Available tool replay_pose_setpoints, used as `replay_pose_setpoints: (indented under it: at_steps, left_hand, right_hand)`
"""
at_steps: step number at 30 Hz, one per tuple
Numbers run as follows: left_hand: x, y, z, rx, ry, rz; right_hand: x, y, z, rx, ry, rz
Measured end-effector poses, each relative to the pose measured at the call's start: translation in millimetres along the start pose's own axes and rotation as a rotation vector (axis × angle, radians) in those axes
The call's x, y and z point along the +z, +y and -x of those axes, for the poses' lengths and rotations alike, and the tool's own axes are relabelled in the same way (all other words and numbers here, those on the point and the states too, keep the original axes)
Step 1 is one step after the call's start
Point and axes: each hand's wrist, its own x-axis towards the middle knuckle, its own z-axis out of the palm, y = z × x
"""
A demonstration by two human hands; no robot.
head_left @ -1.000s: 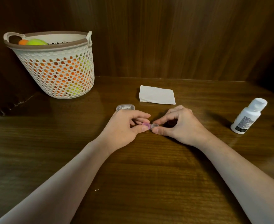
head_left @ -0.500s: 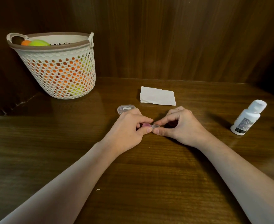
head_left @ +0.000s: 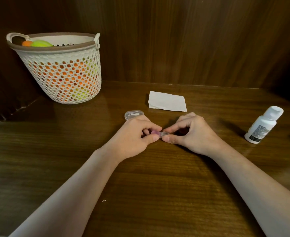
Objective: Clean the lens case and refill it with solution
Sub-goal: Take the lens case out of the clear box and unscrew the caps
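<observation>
A small lens case (head_left: 159, 133) with a pink part on the left and a clear part on the right sits low over the wooden table (head_left: 151, 194), mid-scene. My left hand (head_left: 134, 135) pinches its pink end between thumb and forefinger. My right hand (head_left: 190, 132) pinches the clear end the same way. Most of the case is hidden by my fingers. A white solution bottle (head_left: 263, 124) with its cap on stands tilted at the right, well apart from both hands.
A folded white tissue (head_left: 167, 101) lies behind my hands. A clear plastic lid or box (head_left: 133, 114) lies just behind my left hand. A white perforated basket (head_left: 62, 67) with orange and green balls stands at the back left. Wooden walls close the back.
Both hands keep pinching the case in the same spot. Fingers shift only slightly.
</observation>
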Motion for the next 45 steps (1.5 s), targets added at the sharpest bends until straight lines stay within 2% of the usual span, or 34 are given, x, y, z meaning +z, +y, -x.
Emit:
replay_pose_setpoints:
  at_steps: [17, 26, 45]
  left_hand:
    - [2.9, 0.0, -0.9, -0.021, 0.147, -0.021]
    - [-10.8, -0.1, 2.0, 0.02, -0.045, 0.06]
    - [-2.0, -0.9, 1.1, 0.001, 0.121, 0.014]
  right_hand:
    - [-0.7, 0.1, 0.2, -0.005, -0.003, 0.004]
    - [0.6, 3.0, -0.9, -0.004, -0.006, 0.007]
    - [0.3, 3.0, -1.3, -0.024, 0.001, -0.001]
